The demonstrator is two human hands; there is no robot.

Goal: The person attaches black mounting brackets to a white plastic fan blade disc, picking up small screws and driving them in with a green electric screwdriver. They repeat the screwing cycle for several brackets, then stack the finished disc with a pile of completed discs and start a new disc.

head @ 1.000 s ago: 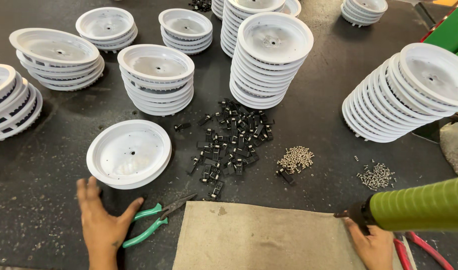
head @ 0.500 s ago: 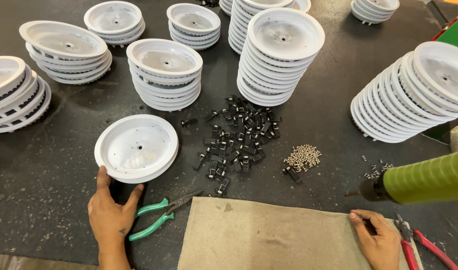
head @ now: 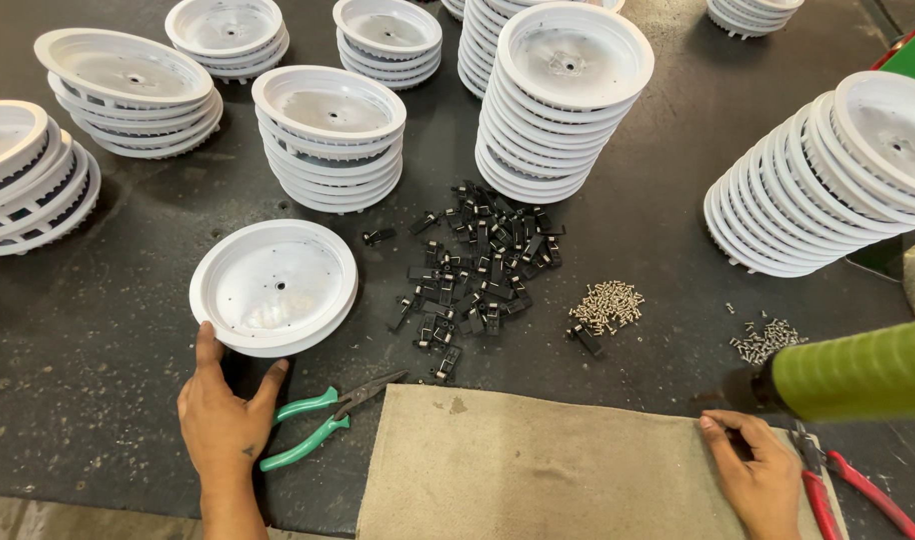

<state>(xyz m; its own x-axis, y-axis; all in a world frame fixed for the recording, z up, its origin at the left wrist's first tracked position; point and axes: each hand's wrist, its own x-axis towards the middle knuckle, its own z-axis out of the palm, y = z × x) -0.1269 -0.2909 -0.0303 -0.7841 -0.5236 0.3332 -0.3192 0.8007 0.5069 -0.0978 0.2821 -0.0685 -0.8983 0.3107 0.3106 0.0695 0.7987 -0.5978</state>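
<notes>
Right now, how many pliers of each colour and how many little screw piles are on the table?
Green-handled pliers: 1
Red-handled pliers: 1
Screw piles: 2
Total: 4

A dark surface [head: 98,330] holds stacks of white discs [head: 328,135], one single disc [head: 275,287], a pile of black clips [head: 478,265], screws [head: 606,303], green pliers [head: 323,418] and a tan cloth [head: 538,470].
</notes>
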